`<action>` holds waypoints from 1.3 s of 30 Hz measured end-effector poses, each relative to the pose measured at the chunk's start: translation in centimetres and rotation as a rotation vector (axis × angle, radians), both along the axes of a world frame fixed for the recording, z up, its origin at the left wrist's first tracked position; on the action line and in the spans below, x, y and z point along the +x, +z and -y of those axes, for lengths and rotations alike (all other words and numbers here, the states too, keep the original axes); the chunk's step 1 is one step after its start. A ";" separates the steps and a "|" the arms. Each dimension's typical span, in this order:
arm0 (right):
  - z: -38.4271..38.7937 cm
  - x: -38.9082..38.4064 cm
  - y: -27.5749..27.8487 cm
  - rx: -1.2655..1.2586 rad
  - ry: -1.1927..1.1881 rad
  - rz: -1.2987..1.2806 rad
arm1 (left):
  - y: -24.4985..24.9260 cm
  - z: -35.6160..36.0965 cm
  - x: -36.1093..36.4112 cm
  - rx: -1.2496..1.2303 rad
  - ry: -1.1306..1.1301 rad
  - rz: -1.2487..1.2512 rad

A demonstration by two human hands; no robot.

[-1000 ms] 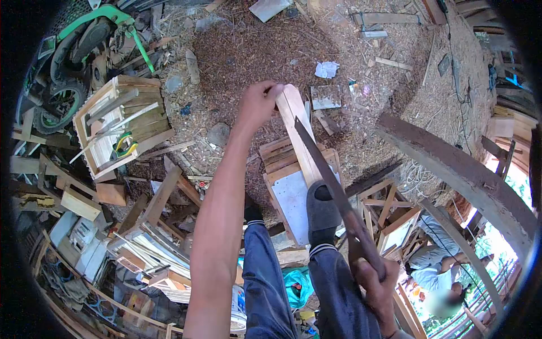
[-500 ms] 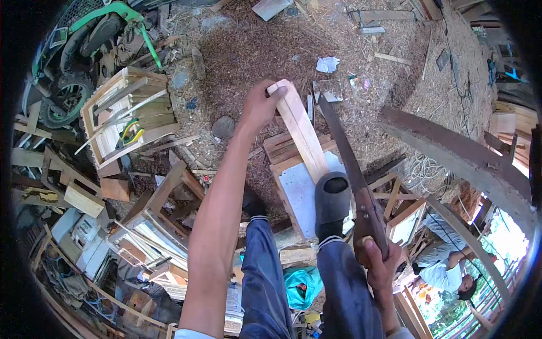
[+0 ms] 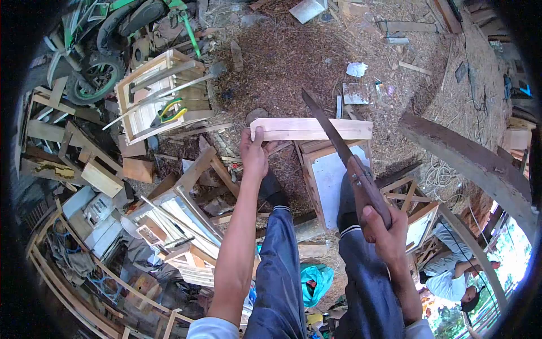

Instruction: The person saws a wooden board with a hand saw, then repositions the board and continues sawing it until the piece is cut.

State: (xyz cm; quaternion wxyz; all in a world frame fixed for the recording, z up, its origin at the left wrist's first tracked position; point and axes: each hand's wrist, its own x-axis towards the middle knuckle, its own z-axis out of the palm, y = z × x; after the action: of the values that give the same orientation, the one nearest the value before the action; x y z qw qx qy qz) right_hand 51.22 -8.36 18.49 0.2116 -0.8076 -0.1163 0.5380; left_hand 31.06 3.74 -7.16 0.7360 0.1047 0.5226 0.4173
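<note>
My left hand (image 3: pixel 255 156) is closed on the left end of a pale wooden board (image 3: pixel 293 129), thumb on its upper face. The board lies crosswise, its right part over a wooden stand with a white top (image 3: pixel 333 175). A dark pencil-like line runs along its length. My right hand (image 3: pixel 387 234) grips the wooden handle of a hand saw (image 3: pixel 344 148), whose dark blade points up and left and overlaps the board in this view. My right foot is partly hidden behind the saw, beside the white top.
Pliers with yellow-green handles (image 3: pixel 169 111) rest on a wooden crate (image 3: pixel 129 99) at the left. A thick beam (image 3: pixel 451 152) slants across the right. Wood scraps and sawdust cover the ground. Another person (image 3: pixel 451 285) is at the lower right, and a teal bag (image 3: pixel 317 279) lies between my legs.
The board has swung from a steep slant to nearly level, my left hand moving down with its end. My right foot has come off the board. The saw now crosses over the board.
</note>
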 end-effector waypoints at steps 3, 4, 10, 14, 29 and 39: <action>-1.1 0.1 0.7 -0.013 0.085 0.049 | 0.7 1.2 0.0 -0.057 0.025 -0.105; -1.7 0.0 1.0 -0.008 0.118 0.064 | 1.0 1.7 -0.1 -0.033 0.016 -0.072; -3.3 -1.2 3.1 -0.010 0.187 0.107 | 1.4 5.6 -2.2 -0.078 -0.081 -0.035; -4.4 -2.2 4.0 -0.011 0.282 0.127 | 1.4 7.1 -3.0 -0.062 -0.033 0.011; -3.6 -7.1 3.3 0.090 -0.055 0.008 | -0.3 5.3 -3.6 -0.170 -0.105 -0.179; 7.4 -15.9 -7.7 0.153 -0.242 0.202 | 2.7 2.7 -3.5 0.357 -0.586 -1.002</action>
State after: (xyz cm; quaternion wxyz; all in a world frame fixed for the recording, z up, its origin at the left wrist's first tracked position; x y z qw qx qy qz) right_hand 35.37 -15.74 10.81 0.3230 -0.8471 -0.0795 0.4144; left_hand 27.57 1.09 -4.49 0.4558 0.5497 0.6769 0.1786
